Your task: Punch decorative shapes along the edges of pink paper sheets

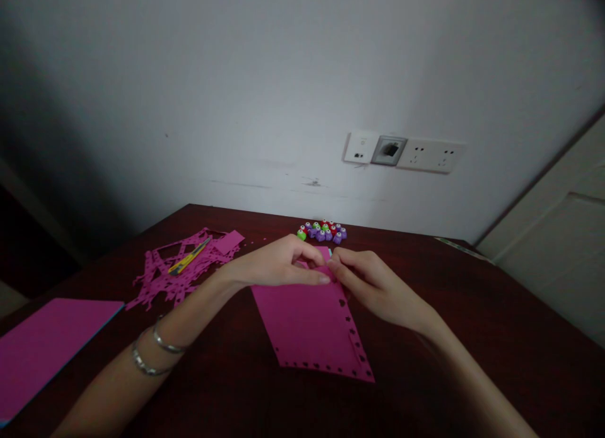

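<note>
A bright pink sheet [305,328] lies in front of me on the dark table, with small punched shapes along its near and right edges. At its far end my left hand [295,265] is closed on it, thumb on the upper face and fingers curled over. My right hand [373,283] pinches the sheet at its far right edge, its fingertips close to the left thumb. A small light-blue bit shows beside the right fingertips. Whether a small separate piece is between the fingers is hidden.
Pink cut-out scraps [163,274] lie at left with a yellow utility knife [189,258] on top. A stack of pink sheets [57,343] is nearer left. Several small colored craft punches [324,232] stand near the wall [265,110], below the sockets [425,155].
</note>
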`<state>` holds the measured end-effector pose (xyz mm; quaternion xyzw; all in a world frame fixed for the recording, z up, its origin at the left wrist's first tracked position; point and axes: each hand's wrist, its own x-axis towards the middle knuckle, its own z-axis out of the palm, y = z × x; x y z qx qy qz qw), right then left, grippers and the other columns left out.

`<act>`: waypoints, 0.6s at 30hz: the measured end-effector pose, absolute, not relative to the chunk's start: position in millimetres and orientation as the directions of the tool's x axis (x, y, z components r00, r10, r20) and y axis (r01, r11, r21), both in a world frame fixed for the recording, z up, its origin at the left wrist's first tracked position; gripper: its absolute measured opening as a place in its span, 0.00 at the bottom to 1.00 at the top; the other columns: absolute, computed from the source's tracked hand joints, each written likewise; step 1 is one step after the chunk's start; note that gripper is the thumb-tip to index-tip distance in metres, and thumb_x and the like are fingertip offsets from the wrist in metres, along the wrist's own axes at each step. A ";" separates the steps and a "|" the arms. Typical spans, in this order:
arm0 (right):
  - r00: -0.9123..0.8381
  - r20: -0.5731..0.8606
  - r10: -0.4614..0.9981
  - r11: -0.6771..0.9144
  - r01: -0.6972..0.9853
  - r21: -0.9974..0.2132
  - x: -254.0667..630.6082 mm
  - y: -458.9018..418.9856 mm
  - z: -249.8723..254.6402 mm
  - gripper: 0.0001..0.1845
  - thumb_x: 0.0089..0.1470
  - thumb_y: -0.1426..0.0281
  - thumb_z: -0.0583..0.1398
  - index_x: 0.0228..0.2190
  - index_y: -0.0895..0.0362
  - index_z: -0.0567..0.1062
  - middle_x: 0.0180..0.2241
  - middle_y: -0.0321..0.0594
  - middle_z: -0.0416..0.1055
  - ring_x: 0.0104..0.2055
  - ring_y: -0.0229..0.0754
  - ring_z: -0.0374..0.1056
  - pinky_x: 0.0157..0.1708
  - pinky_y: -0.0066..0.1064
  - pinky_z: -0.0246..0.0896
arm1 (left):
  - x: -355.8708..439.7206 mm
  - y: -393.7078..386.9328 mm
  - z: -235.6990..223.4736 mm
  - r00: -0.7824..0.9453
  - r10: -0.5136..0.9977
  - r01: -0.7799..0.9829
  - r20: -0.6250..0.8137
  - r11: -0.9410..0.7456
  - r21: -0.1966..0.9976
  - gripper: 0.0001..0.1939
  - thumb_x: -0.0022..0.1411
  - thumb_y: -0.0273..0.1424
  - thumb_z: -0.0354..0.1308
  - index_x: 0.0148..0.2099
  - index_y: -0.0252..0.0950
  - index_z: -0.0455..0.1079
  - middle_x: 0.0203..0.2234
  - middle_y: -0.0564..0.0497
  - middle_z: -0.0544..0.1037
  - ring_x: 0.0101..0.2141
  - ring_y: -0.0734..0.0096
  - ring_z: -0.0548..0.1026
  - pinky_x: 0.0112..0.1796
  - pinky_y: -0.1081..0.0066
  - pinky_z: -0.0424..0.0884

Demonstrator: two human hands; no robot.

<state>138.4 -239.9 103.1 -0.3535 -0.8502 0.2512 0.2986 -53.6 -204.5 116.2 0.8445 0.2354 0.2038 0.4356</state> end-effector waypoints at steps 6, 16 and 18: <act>-0.571 0.348 0.744 0.638 0.449 -0.626 137.5 -240.1 103.3 0.14 0.60 0.66 0.47 0.23 0.56 0.58 0.21 0.30 0.53 0.23 0.32 0.48 0.24 0.27 0.45 | -50.4 -205.3 113.7 0.771 0.618 0.162 0.153 -0.424 0.891 0.09 0.56 0.33 0.56 0.27 0.32 0.70 0.20 0.57 0.66 0.22 0.81 0.60 0.26 0.77 0.56; -0.530 0.390 0.753 0.616 0.360 -0.701 135.6 -236.2 96.4 0.13 0.61 0.65 0.46 0.26 0.55 0.59 0.23 0.32 0.55 0.25 0.33 0.51 0.26 0.27 0.50 | -45.3 -199.8 100.1 0.676 0.710 0.029 0.198 -0.293 0.956 0.09 0.51 0.32 0.59 0.25 0.31 0.71 0.20 0.54 0.68 0.24 0.78 0.63 0.26 0.75 0.57; -0.519 0.395 0.758 0.614 0.365 -0.700 135.3 -236.0 95.5 0.13 0.60 0.65 0.46 0.26 0.55 0.60 0.23 0.32 0.56 0.25 0.33 0.51 0.26 0.27 0.50 | -45.1 -199.8 99.4 0.662 0.719 0.027 0.210 -0.303 0.953 0.08 0.51 0.32 0.59 0.27 0.31 0.72 0.21 0.53 0.70 0.24 0.78 0.64 0.26 0.75 0.58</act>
